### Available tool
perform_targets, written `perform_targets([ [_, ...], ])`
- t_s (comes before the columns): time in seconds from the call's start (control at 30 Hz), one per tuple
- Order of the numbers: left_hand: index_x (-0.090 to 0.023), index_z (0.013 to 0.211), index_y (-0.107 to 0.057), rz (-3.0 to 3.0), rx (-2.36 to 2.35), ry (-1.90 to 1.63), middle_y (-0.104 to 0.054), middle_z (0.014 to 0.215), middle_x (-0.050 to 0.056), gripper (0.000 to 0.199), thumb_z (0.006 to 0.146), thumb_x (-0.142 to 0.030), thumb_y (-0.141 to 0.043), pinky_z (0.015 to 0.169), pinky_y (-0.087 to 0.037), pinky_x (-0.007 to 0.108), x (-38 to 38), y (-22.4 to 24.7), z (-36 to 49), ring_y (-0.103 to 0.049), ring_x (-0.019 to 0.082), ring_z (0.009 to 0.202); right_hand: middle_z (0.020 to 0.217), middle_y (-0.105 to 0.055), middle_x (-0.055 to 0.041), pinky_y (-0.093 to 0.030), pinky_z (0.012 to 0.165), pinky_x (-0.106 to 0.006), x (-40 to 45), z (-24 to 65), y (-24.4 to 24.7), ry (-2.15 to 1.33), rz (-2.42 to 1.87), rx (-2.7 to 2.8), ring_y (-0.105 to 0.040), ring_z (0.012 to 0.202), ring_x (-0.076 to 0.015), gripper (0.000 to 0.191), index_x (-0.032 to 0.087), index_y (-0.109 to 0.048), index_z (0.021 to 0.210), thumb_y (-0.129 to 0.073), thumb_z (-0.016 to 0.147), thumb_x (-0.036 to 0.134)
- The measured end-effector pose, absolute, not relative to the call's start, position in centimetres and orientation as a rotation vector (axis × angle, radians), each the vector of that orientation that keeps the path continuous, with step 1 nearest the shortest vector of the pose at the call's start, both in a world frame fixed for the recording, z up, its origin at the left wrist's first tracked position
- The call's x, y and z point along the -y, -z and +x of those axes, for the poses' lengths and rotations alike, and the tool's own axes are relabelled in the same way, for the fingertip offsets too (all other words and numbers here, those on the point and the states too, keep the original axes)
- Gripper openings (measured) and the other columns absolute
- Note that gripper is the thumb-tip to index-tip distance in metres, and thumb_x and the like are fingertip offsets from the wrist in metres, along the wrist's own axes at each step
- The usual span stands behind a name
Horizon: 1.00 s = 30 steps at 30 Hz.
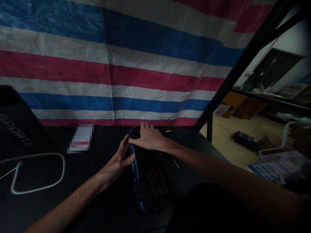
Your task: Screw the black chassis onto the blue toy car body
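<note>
A long black device with a blue rim (139,197) lies lengthwise on the dark table, a small red light showing on its upper face. Its exact kind is hard to make out in the dim light. My left hand (122,155) grips its left side near the far end, thumb on the rim and fingers around the edge. Over the far end lies my right hand (149,137), thumb toward the left rim and fingers bent over the top. The part under my right fingers is hidden. Just beyond that hand a yellow-and-black tool end (168,131) shows.
A thin metal rod (175,162) lies right of the device. To the left are a pale blurred rectangular item (81,138), a white bent frame (37,191) and a black bag lettered SPORTS (17,129). A striped sheet (109,71) hangs behind; a dark slanted post (233,69) stands at right.
</note>
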<state>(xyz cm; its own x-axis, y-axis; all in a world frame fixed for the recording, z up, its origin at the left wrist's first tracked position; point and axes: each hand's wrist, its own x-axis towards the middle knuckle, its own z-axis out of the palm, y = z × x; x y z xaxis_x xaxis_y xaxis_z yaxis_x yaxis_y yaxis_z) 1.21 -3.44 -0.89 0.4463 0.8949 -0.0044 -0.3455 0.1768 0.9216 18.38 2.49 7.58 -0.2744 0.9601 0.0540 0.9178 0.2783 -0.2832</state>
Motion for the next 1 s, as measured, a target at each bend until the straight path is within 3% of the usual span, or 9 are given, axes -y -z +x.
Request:
perform_targets([
  [0.23,-0.05,0.16,-0.023,1.002,-0.752,-0.966,-0.011,0.176,0.001,0.094,0.087,-0.027,-0.078,0.114,-0.042,0.052,3.8,-0.5,1.4,-0.03,0.035,0.154,0.143,-0.052,-0.0321,-0.049,0.098,-0.057,-2.6,18.8,-7.9,-0.355,-1.732,2.349,-0.052,0.13,-0.0489,0.103,-0.002,-0.043,0.143,-0.05,0.079,0.078],
  [0.4,-0.047,0.157,-0.031,0.962,-0.765,-1.004,-0.025,0.172,0.004,0.093,0.082,-0.019,-0.079,0.111,-0.045,0.053,3.6,-0.6,1.6,-0.05,0.033,0.14,0.144,-0.051,-0.03,-0.046,0.103,-0.06,-1.8,18.8,-7.9,-0.344,-1.732,2.349,-0.05,0.132,-0.0475,0.094,0.0,-0.045,0.144,-0.05,0.084,0.073],
  [0.5,-0.045,0.155,-0.036,0.982,-0.777,-1.012,-0.03,0.17,0.005,0.089,0.081,-0.02,-0.08,0.11,-0.047,0.054,3.4,-0.3,1.4,-0.053,0.034,0.137,0.149,-0.049,-0.0251,-0.043,0.105,-0.063,-0.3,19.0,-8.3,-0.379,-1.704,2.383,-0.048,0.136,-0.0461,0.088,0.008,-0.046,0.147,-0.049,0.086,0.072],
  [0.7,-0.041,0.153,-0.039,0.974,-0.793,-1.011,-0.028,0.171,0.006,0.085,0.081,-0.023,-0.081,0.11,-0.046,0.05,3.3,-0.3,1.2,-0.039,0.034,0.148,0.172,-0.013,-0.0187,-0.028,0.119,-0.066,2.4,20.4,-9.6,-0.694,-1.65,2.508,-0.017,0.155,-0.047,0.104,0.016,-0.022,0.164,-0.054,0.084,0.074],
  [0.83,-0.041,0.154,-0.037,0.953,-0.795,-1.002,-0.033,0.168,0.006,0.089,0.079,-0.018,-0.079,0.111,-0.046,0.051,3.3,-0.4,1.5,-0.042,0.034,0.146,0.172,-0.013,-0.0169,-0.03,0.118,-0.066,2.7,20.7,-9.4,-0.731,-1.605,2.519,-0.017,0.155,-0.047,0.106,0.02,-0.024,0.164,-0.063,0.08,0.071],
  [1.0,-0.04,0.153,-0.039,0.98,-0.803,-1.026,-0.036,0.167,0.007,0.085,0.08,-0.02,-0.077,0.11,-0.047,0.052,3.3,0.0,1.4,-0.045,0.035,0.144,0.172,-0.007,-0.0199,-0.032,0.114,-0.071,3.0,19.9,-8.5,-0.69,-1.655,2.47,-0.007,0.156,-0.0484,0.111,0.016,-0.018,0.165,-0.068,0.077,0.062],
])
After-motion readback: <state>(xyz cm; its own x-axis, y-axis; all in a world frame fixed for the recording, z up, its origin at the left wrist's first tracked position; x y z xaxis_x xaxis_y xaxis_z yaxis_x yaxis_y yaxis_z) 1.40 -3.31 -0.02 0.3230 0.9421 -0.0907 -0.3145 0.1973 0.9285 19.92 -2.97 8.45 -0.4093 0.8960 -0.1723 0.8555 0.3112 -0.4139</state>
